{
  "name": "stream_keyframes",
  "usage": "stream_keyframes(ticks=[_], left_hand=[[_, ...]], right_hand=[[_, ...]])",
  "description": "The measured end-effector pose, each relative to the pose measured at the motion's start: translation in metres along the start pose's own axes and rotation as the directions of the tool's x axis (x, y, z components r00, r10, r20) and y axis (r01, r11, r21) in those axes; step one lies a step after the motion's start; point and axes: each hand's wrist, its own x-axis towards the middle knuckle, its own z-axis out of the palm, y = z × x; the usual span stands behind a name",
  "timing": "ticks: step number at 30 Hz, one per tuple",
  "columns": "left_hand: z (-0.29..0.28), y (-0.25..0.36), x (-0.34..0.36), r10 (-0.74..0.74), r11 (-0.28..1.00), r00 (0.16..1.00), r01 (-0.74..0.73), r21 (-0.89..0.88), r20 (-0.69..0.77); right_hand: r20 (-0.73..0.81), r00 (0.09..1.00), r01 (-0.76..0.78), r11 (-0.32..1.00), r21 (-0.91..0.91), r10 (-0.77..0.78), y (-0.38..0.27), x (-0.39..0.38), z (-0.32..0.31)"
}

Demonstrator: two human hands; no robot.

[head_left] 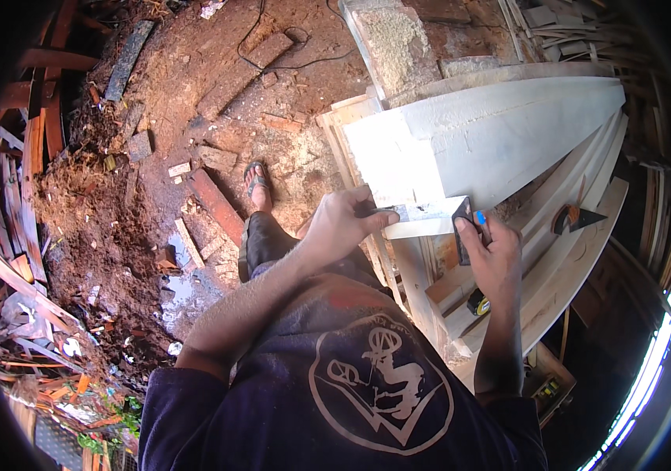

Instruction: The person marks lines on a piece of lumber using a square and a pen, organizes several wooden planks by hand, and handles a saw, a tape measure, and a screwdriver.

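Observation:
A large white-painted, tapering board (500, 149) lies in front of me on the right, its left end in bright light. A try square (463, 228) with a dark stock and pale metal blade rests along the near edge of that end. My right hand (496, 250) is closed around its stock, thumb pressed on it. A thin piece with a blue end (481, 217) sticks up between the fingers of the same hand; it looks like a pen. My left hand (345, 222) pinches at the blade's far left end, on the board's edge, with some fingertips hidden.
Below the board, long curved planks (555, 263) carry a yellow-and-black tape measure (477, 302) and a black triangular tool (579, 218). An open wooden box (551, 386) sits lower right. Offcuts, a red-brown plank (216, 206) and a black cable (304, 64) lie on the sawdust-covered floor.

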Motion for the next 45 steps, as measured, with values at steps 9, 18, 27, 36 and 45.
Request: stream_keyframes(ticks=[9,18,27,36,45], left_hand=[[-0.001,0.007,-0.003,-0.048,0.999,0.999,0.048,-0.020,-0.002],[-0.002,0.010,-0.004,-0.020,0.999,1.000,0.020,-0.040,0.005],[-0.002,0.010,-0.004,-0.017,1.000,1.000,0.017,-0.011,-0.006],[-0.004,0.011,-0.002,-0.098,0.994,0.994,0.096,0.045,0.054],[-0.004,0.009,-0.002,-0.135,0.989,0.988,0.130,0.066,0.071]], right_hand=[[-0.004,0.999,0.035,0.998,0.060,-0.035,0.012,-0.001,0.003],[-0.008,1.000,0.020,0.995,0.098,-0.019,0.013,-0.002,0.003],[0.011,1.000,0.015,0.994,0.110,-0.016,0.013,-0.001,0.001],[0.021,1.000,-0.002,0.992,0.125,-0.001,0.012,-0.001,0.002],[0.032,0.999,0.027,0.995,0.093,-0.031,0.014,0.002,0.000]])
